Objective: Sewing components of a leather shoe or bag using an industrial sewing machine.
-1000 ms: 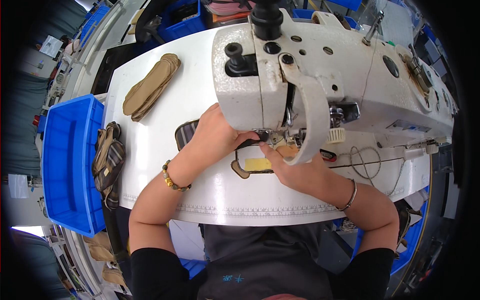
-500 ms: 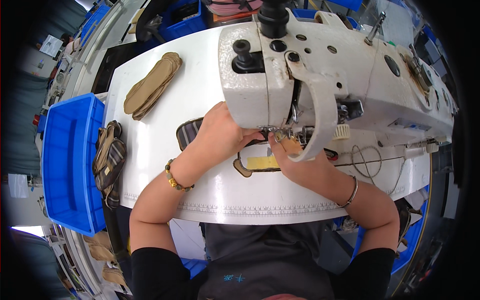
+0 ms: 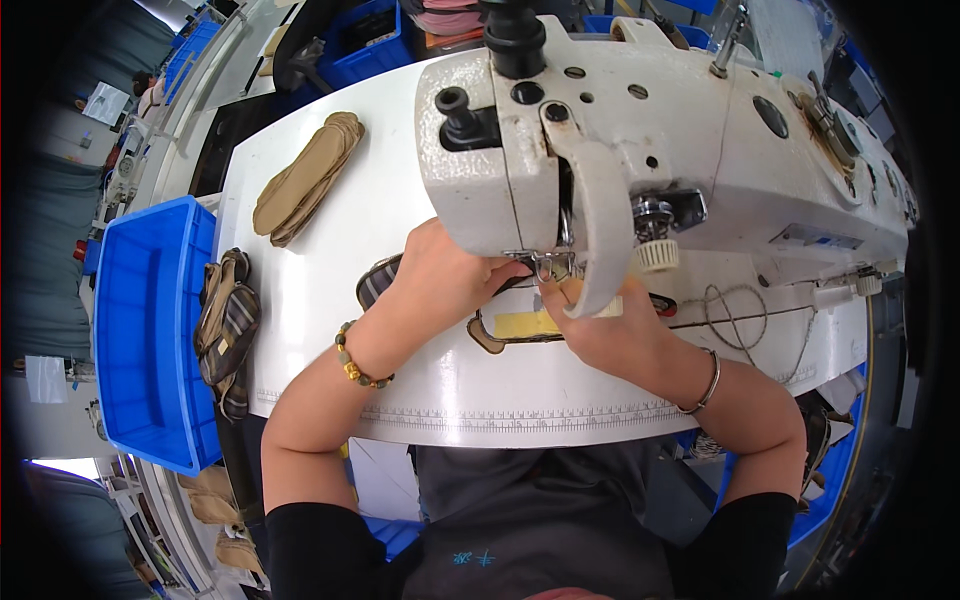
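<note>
The smooth white bench [image 3: 320, 340] spreads beneath the bulky white metal sewing machine [image 3: 495, 190], and to the left of the machine's head lies the dark striped fabric piece [image 3: 378, 279], partly covered by a hand. Judging by its look, this piece should be light and soft, bending readily and perhaps sliding on the glossy surface, but hardly fragile; its edges, kept flat just beside the machine's needle area, seem the best hold. The bare left hand [image 3: 445, 272] sits at the machine's left, its thumb drawn in against a dark edge; the machine's head hides its other fingers, so I cannot tell whether they pinch. The bare right hand [image 3: 618, 330] rests in front of the machine, index finger stretched toward the needle area; how far its fingers open, or grip, does not show. Between the hands, in front of the machine's head, lie a flat pale yellow strip [image 3: 525, 325] and a small tan tab with a dark edge [image 3: 488, 338]; whether they join the striped cloth is unclear.
</note>
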Demonstrator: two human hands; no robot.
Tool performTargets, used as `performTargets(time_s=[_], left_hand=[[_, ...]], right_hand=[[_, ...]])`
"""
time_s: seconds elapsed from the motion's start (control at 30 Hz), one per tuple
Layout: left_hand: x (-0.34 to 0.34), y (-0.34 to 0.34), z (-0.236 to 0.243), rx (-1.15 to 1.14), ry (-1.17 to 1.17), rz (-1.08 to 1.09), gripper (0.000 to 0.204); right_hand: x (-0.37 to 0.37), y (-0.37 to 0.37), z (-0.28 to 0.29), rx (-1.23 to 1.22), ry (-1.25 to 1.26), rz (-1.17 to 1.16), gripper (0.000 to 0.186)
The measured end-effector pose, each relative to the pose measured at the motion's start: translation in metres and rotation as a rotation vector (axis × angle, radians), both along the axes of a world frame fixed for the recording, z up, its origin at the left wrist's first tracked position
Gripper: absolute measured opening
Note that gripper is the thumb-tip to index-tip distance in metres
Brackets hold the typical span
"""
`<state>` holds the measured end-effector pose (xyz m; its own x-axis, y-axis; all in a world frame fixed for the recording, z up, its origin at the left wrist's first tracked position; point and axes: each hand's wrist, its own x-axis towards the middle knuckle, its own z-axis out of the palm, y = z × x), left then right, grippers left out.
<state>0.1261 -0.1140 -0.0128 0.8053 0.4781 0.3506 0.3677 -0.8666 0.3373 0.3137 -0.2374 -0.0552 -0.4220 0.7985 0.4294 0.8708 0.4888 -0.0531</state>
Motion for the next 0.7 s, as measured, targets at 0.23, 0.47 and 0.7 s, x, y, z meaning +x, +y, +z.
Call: performTargets(time_s=[0.23, 0.47, 0.7], left_hand=[[0.004, -0.004, 0.004, 0.087, 0.033, 0.024, 0.025], [0.004, 0.004, 0.000, 0.069, 0.009, -0.043, 0.028], [0.007, 0.003, 0.001, 0.012, 0.016, -0.015, 0.028]], right_hand=[[0.002, 0.007, -0.044, 0.053, 0.027, 0.034, 0.033], [0.003, 0.006, -0.041, 0.149, -0.125, 0.056, 0.034], [0.006, 0.006, -0.050, 0.088, -0.073, 0.060, 0.035]])
